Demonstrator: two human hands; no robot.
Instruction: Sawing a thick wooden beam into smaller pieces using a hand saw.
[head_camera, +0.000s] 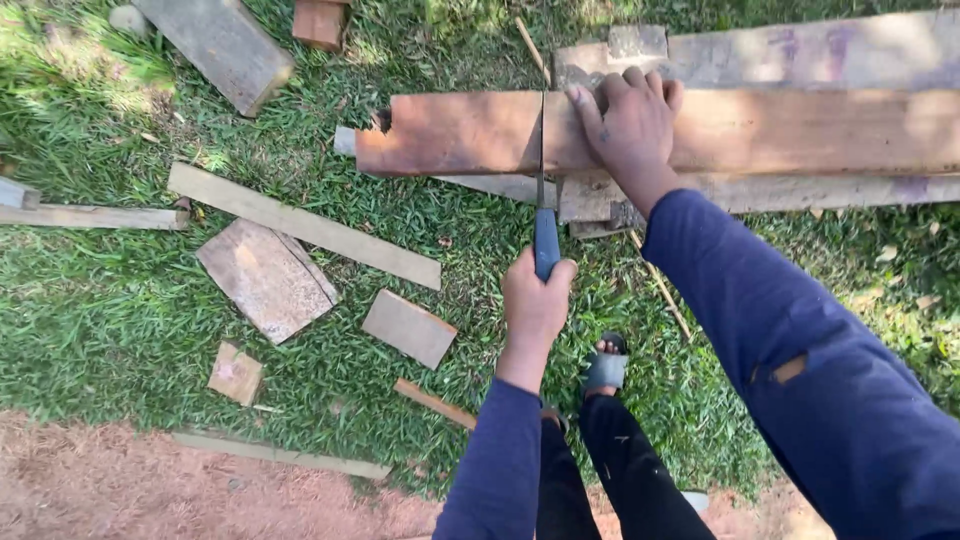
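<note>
head view: saw (541, 190) upright, blade across plank (660, 130)

Single head cam, looks steeply down and forward from standing height over both arms. Close on the reddish plank (640, 130) at frame top, grass (120, 310) fills the middle, bare dirt strip (120, 490) along the bottom edge.

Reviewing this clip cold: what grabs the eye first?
The reddish plank across the top, split by a saw blade. The left hand grips the blue saw handle at centre; the right hand presses the plank beside the cut. Wood offcuts litter the grass at left.
</note>
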